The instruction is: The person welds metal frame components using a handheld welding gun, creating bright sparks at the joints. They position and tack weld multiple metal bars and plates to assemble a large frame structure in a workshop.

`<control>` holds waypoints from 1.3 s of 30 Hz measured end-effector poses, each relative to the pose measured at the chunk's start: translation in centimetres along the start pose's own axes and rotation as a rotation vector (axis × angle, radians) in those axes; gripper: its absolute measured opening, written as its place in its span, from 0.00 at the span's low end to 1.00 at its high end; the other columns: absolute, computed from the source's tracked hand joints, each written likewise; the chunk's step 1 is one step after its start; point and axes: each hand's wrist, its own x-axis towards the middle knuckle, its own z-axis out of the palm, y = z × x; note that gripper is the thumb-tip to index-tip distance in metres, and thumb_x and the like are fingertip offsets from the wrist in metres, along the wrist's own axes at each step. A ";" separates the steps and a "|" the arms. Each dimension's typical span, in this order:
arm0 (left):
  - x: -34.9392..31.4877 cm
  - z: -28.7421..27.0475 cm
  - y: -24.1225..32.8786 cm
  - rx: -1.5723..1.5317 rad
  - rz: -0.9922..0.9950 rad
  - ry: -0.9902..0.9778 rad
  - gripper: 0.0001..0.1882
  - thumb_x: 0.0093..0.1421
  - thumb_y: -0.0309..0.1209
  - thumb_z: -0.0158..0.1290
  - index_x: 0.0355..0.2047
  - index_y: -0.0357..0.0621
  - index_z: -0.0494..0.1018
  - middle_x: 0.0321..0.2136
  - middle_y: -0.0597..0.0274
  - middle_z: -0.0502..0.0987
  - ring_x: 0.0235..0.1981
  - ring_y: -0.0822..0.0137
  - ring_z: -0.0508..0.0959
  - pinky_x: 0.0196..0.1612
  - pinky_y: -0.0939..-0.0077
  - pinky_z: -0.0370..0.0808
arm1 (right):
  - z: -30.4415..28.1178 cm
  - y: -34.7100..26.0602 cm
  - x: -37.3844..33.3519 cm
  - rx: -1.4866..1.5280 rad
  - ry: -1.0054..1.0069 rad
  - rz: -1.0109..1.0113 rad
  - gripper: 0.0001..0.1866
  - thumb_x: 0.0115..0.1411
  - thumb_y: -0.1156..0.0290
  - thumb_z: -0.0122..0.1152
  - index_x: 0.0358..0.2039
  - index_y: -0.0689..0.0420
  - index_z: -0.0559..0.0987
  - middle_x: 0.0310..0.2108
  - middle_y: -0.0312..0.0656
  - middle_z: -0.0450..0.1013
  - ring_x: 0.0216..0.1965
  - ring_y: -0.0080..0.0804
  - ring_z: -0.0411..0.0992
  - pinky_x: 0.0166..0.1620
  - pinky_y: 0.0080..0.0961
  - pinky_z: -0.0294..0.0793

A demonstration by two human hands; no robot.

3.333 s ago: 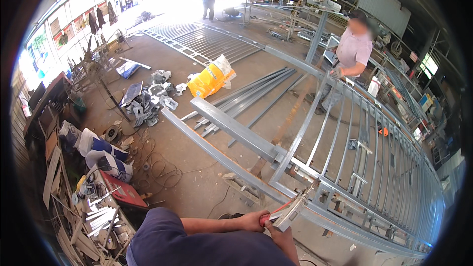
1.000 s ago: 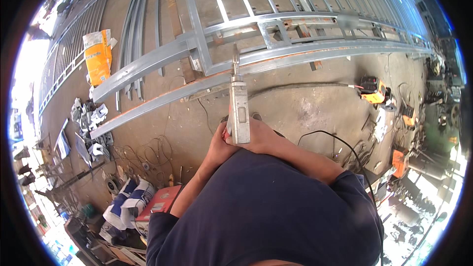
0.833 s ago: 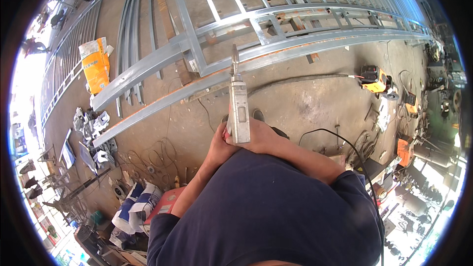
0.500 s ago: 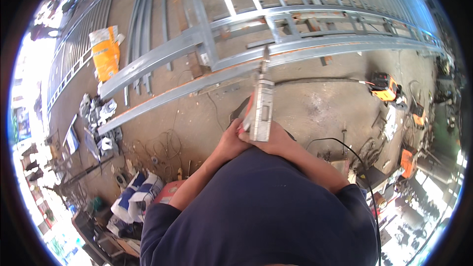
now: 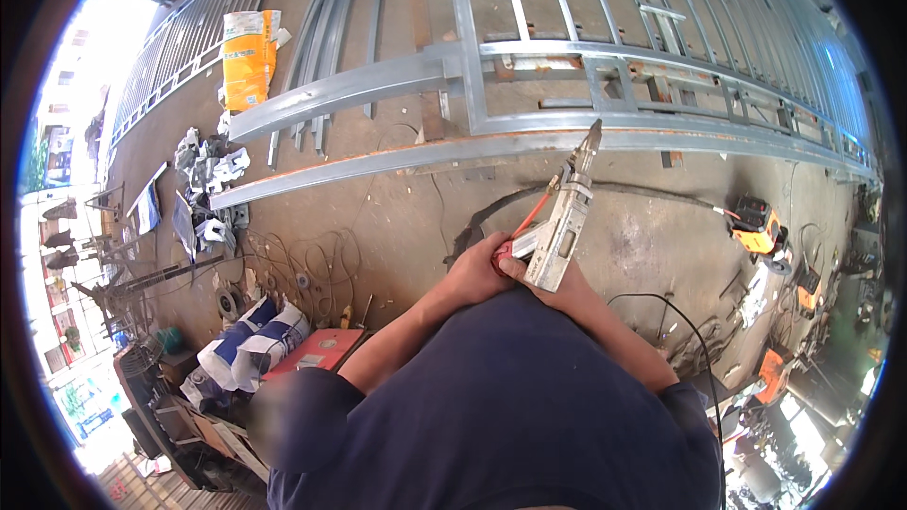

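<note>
In front of my belly I hold a welding gun (image 5: pixel 559 236) with a silver boxy body, a red grip and a dark pointed nozzle. Its nozzle points away and to the right, overlapping the near metal bar in view; whether they touch I cannot tell. An orange-red line runs along its left side. My left hand (image 5: pixel 475 273) is closed at the red grip. My right hand (image 5: pixel 573 291) is closed on the gun's near end, most of its fingers hidden behind the body. Beyond the gun lies a galvanized steel frame (image 5: pixel 477 85) of square tubes with many thin bars.
A long loose steel tube (image 5: pixel 364 167) lies across the floor before the frame. A dark hose (image 5: pixel 652 192) runs right toward an orange and black machine (image 5: pixel 756 224). At left are a yellow-and-white bag (image 5: pixel 248 66), crumpled wrappings (image 5: pixel 213 165) and a red panel (image 5: pixel 316 351).
The gun has tilted, its nozzle swinging to the right, with both hands still on it. The view has shifted, so the frame and floor things appear farther right and somewhat lower.
</note>
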 end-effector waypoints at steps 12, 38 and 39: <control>-1.0 -3.7 -3.0 0.012 0.057 0.072 0.32 0.57 0.34 0.61 0.63 0.44 0.70 0.51 0.42 0.81 0.56 0.44 0.80 0.57 0.57 0.76 | 4.0 1.2 3.5 0.049 0.013 -0.128 0.26 0.61 0.55 0.76 0.48 0.63 0.80 0.41 0.43 0.80 0.43 0.33 0.79 0.47 0.32 0.80; 1.8 -2.4 -3.9 -0.161 0.081 0.121 0.36 0.51 0.31 0.71 0.59 0.37 0.70 0.49 0.50 0.81 0.51 0.64 0.81 0.56 0.65 0.77 | 1.1 -2.7 4.0 -0.087 -0.043 -0.024 0.26 0.58 0.50 0.75 0.48 0.55 0.81 0.46 0.50 0.81 0.50 0.48 0.79 0.53 0.39 0.76; 2.6 -1.7 -4.6 -0.169 0.079 0.108 0.36 0.50 0.31 0.71 0.58 0.37 0.70 0.49 0.50 0.82 0.51 0.63 0.81 0.56 0.65 0.77 | 0.4 -2.1 3.4 -0.070 -0.007 -0.017 0.27 0.58 0.50 0.75 0.50 0.55 0.81 0.47 0.50 0.81 0.51 0.48 0.79 0.54 0.39 0.76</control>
